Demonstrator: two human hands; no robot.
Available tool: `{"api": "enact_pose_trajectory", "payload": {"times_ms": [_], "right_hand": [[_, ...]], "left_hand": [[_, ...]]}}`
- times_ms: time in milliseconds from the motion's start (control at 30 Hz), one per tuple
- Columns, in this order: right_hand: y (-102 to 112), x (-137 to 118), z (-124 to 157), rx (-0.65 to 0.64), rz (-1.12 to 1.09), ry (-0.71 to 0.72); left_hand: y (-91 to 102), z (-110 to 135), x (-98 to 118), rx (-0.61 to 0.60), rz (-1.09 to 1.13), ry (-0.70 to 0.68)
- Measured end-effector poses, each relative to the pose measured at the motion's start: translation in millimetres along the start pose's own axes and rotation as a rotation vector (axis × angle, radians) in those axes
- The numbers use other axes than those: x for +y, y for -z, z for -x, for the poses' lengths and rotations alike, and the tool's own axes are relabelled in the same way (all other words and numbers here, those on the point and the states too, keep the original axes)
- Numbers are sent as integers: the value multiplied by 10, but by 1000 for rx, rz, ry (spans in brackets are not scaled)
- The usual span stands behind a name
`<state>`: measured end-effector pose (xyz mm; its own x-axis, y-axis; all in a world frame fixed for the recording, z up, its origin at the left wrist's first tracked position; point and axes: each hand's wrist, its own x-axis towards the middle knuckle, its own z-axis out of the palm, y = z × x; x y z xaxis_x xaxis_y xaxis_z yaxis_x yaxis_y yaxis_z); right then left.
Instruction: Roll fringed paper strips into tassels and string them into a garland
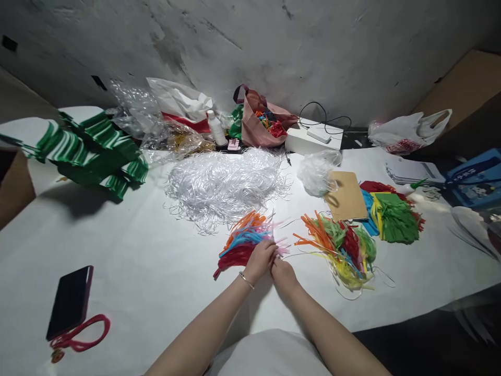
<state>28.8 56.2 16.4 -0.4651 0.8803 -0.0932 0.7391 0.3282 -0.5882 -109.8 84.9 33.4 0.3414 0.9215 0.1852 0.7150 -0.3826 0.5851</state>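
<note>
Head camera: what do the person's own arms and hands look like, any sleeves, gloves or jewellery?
Both forearms are bare down to the picture's lower edge: no sleeves, no gloves. The left hand has a thin silvery bangle around its wrist. The right hand has nothing on its wrist. A white garment shows between the arms at the bottom.

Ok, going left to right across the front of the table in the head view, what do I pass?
Dark phone → left hand → right hand → loose pile of coloured strips → green fringed sheets.
</note>
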Motion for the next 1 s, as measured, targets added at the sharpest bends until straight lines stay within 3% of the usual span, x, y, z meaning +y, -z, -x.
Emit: {"api": "enact_pose_trajectory", "payload": {"times_ms": [200,367,533,733,867,1000], "right_hand": [[213,257,438,19,-207,-138],[429,373,571,81,-450,-238],[593,455,389,212,-721,-355],[870,429,77,371,-1117,-422],[1003,231,-73,311,-1322,-346],[948,-30,-217,229,-1457,-336]], "left_hand": [[7,-367,-39,-26,-47,65],[23,-561,77,-86,119,91],[344,-720,201,67,408,239],[816,-609,248,381,845,496],[899,-500,240,446,1132,598],[807,-294,184,502,1553,736]]}}
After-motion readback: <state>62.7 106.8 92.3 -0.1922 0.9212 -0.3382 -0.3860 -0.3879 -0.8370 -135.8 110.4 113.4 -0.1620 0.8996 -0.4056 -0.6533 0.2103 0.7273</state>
